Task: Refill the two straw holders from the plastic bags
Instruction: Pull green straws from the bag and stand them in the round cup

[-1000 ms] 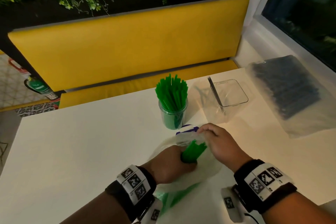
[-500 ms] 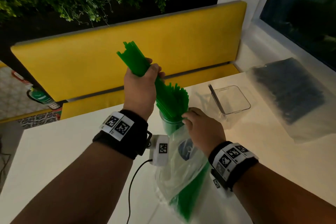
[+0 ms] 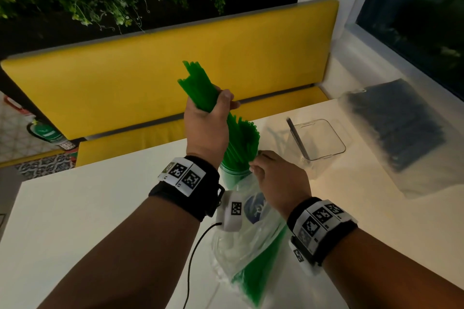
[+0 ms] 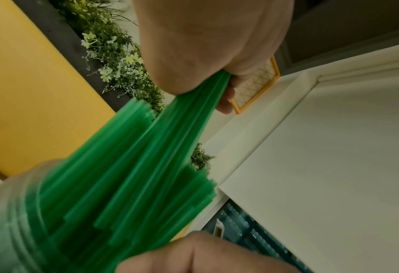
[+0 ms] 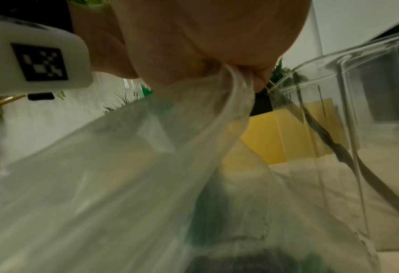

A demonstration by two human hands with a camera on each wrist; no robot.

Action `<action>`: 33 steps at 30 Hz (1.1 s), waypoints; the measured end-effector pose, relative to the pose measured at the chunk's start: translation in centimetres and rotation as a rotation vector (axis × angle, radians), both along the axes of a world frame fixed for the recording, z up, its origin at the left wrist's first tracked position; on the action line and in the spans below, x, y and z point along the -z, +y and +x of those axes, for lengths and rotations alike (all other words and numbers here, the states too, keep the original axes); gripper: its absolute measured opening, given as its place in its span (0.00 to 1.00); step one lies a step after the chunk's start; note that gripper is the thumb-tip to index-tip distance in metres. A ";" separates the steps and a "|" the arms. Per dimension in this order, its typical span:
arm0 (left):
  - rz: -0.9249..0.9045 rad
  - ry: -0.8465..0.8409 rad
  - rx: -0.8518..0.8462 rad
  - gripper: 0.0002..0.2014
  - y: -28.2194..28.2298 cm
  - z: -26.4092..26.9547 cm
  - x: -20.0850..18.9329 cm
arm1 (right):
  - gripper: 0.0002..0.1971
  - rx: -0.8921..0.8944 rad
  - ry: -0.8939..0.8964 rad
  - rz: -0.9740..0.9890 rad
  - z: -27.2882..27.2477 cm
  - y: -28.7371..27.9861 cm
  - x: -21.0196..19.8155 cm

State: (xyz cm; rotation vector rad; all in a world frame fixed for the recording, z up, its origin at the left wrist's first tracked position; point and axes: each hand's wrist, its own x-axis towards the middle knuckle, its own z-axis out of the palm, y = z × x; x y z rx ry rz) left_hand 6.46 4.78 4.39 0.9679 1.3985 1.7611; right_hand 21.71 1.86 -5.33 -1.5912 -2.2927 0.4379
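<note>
My left hand (image 3: 213,113) grips a bundle of green straws (image 3: 200,88) held tilted above the round holder (image 3: 233,175), which stands packed with green straws (image 3: 244,140). The bundle's lower ends reach in among the holder's straws (image 4: 128,184). My right hand (image 3: 273,178) pinches the top of the clear plastic bag (image 3: 241,253), which still holds green straws (image 3: 261,266); the wrist view shows the film (image 5: 147,166) gathered in its fingers. The square clear holder (image 3: 319,140) to the right holds one dark straw (image 3: 297,138).
A second clear bag of dark straws (image 3: 399,128) lies at the table's right back. A yellow bench (image 3: 175,70) runs behind the white table (image 3: 88,208), with plants above. A window ledge (image 3: 364,57) is at the right.
My left hand pulled a bundle of green straws out of the bag and raised it over the round holder. My right hand lifted the bag's top toward the holder.
</note>
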 end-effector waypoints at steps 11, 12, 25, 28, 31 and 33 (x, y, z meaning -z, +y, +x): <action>-0.286 0.547 0.288 0.13 -1.8 -1.7 5.6 | 0.09 -0.002 -0.020 -0.018 -0.1 0.1 -0.6; -0.303 0.569 0.324 0.16 -1.9 -2.1 5.8 | 0.08 -0.002 -0.019 -0.023 -0.1 0.1 -0.7; -0.156 1.509 0.450 0.35 -1.5 -0.6 3.6 | 0.12 0.024 -0.052 -0.089 -0.1 0.0 -1.3; -0.091 1.431 0.346 0.31 -1.3 -1.0 3.6 | 0.13 0.024 -0.047 -0.094 -0.1 0.2 -1.1; -0.178 1.589 0.300 0.31 -1.3 0.3 3.6 | 0.14 0.041 -0.061 -0.121 -0.1 0.1 -1.1; -0.271 1.695 0.389 0.27 -1.1 0.6 4.3 | 0.13 0.050 -0.040 -0.101 -0.1 0.0 -1.0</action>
